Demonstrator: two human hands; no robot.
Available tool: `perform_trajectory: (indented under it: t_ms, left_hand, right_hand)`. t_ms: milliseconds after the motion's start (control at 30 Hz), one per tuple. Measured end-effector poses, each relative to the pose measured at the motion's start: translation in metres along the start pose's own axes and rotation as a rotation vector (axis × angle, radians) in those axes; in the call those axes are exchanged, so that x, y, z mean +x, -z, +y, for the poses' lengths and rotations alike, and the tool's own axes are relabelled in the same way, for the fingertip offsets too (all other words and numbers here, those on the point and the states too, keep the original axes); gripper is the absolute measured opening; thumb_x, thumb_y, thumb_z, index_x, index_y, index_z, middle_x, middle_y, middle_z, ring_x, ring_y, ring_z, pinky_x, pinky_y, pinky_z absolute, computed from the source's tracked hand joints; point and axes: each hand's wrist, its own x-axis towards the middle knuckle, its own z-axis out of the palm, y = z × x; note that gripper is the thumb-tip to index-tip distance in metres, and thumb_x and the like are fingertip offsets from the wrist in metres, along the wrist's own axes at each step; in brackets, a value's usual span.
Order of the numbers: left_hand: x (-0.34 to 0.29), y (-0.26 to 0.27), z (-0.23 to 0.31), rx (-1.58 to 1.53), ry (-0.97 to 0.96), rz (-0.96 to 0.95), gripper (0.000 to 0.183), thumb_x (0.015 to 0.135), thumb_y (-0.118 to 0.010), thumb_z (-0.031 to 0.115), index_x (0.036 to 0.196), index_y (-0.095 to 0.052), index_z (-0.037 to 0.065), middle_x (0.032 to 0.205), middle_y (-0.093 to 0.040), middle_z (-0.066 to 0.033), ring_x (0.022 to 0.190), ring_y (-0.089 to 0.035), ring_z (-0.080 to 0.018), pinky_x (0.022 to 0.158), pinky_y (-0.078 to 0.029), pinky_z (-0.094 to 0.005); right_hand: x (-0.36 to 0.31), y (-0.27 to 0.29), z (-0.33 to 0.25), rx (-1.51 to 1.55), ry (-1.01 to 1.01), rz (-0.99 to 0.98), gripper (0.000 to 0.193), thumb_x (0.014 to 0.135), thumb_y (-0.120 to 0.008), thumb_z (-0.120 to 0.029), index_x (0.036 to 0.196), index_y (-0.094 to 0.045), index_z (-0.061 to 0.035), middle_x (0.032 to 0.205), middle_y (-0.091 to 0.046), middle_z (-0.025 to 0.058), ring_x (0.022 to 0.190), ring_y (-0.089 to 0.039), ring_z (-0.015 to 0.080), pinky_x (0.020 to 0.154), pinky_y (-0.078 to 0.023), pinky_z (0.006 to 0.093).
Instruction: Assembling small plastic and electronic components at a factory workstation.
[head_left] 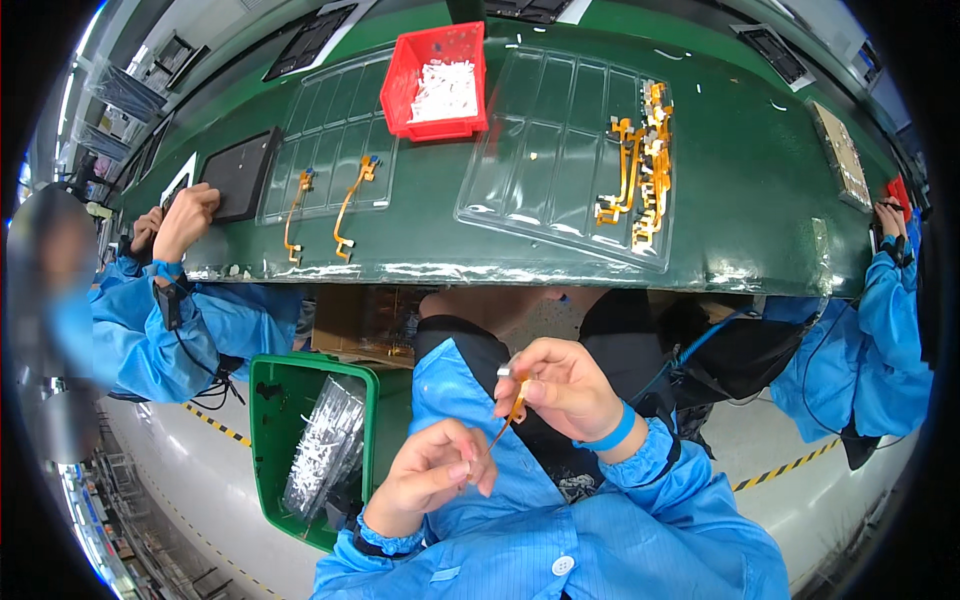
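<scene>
Over my lap, a thin orange flex cable (509,417) stretches between my two hands, below the table's front edge. My right hand (572,393), with a blue band at the wrist, pinches its upper end; a small pale piece shows at the fingertips. At the lower end, my left hand (432,476) is closed in a pinch on the cable. Two more flex cables, a left one (293,218) and a right one (352,207), lie apart on the green table (740,190). Several others form a bundle (652,165) on the right side of a clear plastic tray (530,150).
A red bin (435,127) of small white pieces stands at the far middle, beside another clear tray (335,130). Left of my legs is a green waste bin (262,450) with plastic trays inside. Co-workers in blue sleeves sit left (140,330) and right (850,340).
</scene>
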Motion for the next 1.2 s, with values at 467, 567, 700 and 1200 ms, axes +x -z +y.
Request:
perform_trajectory:
  t_ms: [467,567,700,1200]
  left_hand:
    - [0.012,-0.014,-0.02,1.116,-0.229,0.284,0.035,0.093,-0.064,0.018,0.119,-0.056,-0.003,0.115,-0.065,-0.0202,0.111,-0.063,-0.0308,0.095,-0.049,-0.0398]
    - [0.02,-0.016,-0.025,1.119,-0.245,0.372,0.026,0.087,-0.071,0.007,0.108,-0.062,-0.004,0.098,-0.071,-0.0165,0.092,-0.071,-0.0234,0.082,-0.054,-0.0324]
    - [0.018,-0.013,-0.021,0.761,-0.064,0.302,0.013,0.094,-0.062,0.004,0.103,-0.062,-0.005,0.094,-0.071,-0.0148,0.09,-0.069,-0.0174,0.078,-0.054,-0.0294]
    - [0.007,0.003,0.017,0.871,0.282,0.141,0.009,0.09,-0.063,0.006,0.092,-0.061,-0.003,0.082,-0.067,-0.009,0.076,-0.065,-0.0152,0.069,-0.05,-0.0288]
  right_hand:
    - [-0.014,-0.023,0.026,-0.386,0.307,0.313,0.045,0.082,-0.069,0.012,0.122,-0.05,0.0009,0.099,-0.068,0.0105,0.097,-0.066,0.0168,0.088,-0.054,0.0302]
    - [-0.016,-0.027,0.028,-0.522,0.401,0.305,0.047,0.083,-0.069,0.012,0.124,-0.048,0.0028,0.099,-0.068,0.0106,0.099,-0.066,0.0165,0.087,-0.055,0.0303]
    - [-0.015,-0.036,0.005,-0.109,0.168,0.271,0.049,0.087,-0.067,0.004,0.131,-0.046,0.0041,0.102,-0.068,0.011,0.098,-0.066,0.0162,0.084,-0.054,0.0297]
    - [-0.011,-0.02,-0.017,-0.608,-0.299,0.155,0.015,0.094,-0.062,-0.004,0.107,-0.063,0.0049,0.092,-0.071,0.0118,0.086,-0.069,0.0146,0.074,-0.057,0.0261]
